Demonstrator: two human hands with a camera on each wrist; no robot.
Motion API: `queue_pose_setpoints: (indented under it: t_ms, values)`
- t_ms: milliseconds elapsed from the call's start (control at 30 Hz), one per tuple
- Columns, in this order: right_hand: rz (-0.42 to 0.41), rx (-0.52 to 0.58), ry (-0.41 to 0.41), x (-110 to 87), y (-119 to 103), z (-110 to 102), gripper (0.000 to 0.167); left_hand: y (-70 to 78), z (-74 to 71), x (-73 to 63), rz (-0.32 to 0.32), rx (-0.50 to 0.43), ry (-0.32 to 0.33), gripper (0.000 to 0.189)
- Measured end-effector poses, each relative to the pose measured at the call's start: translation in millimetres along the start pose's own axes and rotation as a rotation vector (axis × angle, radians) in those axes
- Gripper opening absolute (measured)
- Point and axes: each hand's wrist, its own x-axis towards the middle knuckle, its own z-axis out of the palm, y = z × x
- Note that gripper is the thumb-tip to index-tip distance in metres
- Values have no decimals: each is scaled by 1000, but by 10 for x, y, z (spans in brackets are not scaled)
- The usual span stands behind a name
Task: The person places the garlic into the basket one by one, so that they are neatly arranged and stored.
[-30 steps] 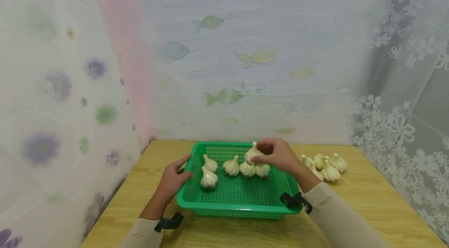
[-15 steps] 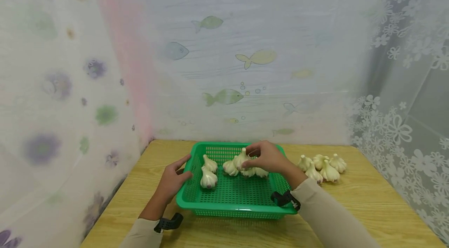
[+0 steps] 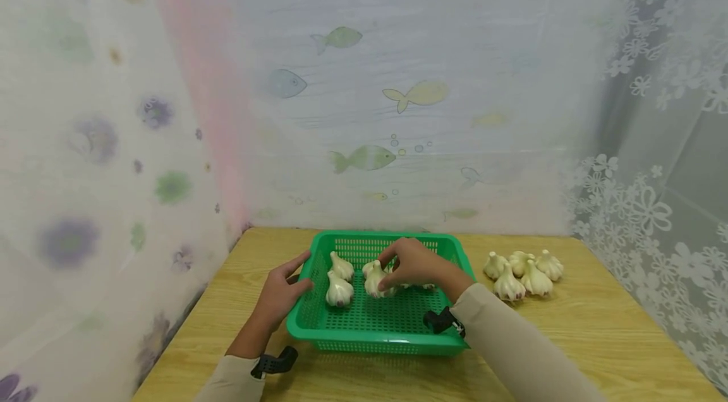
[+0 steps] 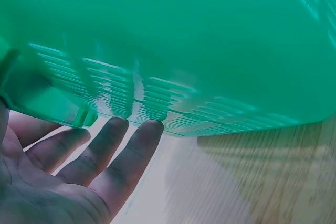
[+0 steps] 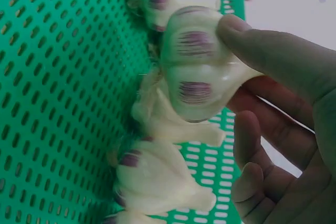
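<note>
In the head view my right hand point(image 3: 414, 263) is inside the green plastic basket point(image 3: 392, 339), pinching a garlic bulb point(image 3: 375, 280) between thumb and fingers. The right wrist view shows this held bulb point(image 5: 191, 66) from its purple-marked underside, stem toward the palm. It overlaps other garlic bulbs point(image 5: 157, 177) lined up along the basket's far wall. My left hand point(image 3: 277, 293) holds the basket's left rim, thumb over it. Its fingers point(image 4: 128, 163) reach the slotted outer wall, as the left wrist view shows. Two more bulbs point(image 3: 339, 289) sit at the basket's left side.
Several loose garlic bulbs point(image 3: 534, 279) stand grouped on the wooden table point(image 3: 591, 332), right of the basket. Behind the table hangs a fish-patterned curtain point(image 3: 364, 124). Flowered sheets border the left and right sides.
My right hand has carried the garlic bulb leftward and lower into the basket, in front of the back row. The left hand and the basket have stayed in place.
</note>
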Motion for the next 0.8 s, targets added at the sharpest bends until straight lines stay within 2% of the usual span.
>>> queue_pose_setpoints:
  t_ms: [367, 600, 800]
  values:
    - [-32, -78, -60, 151, 28, 189, 37, 12, 12, -14, -4, 4, 11, 67]
    - [-42, -119, -88, 181, 6, 244, 15, 8, 6, -16, -9, 0, 16, 67]
    - [-37, -136, -88, 179, -12, 249, 17, 4, 15, -4, -7, 3, 15, 67]
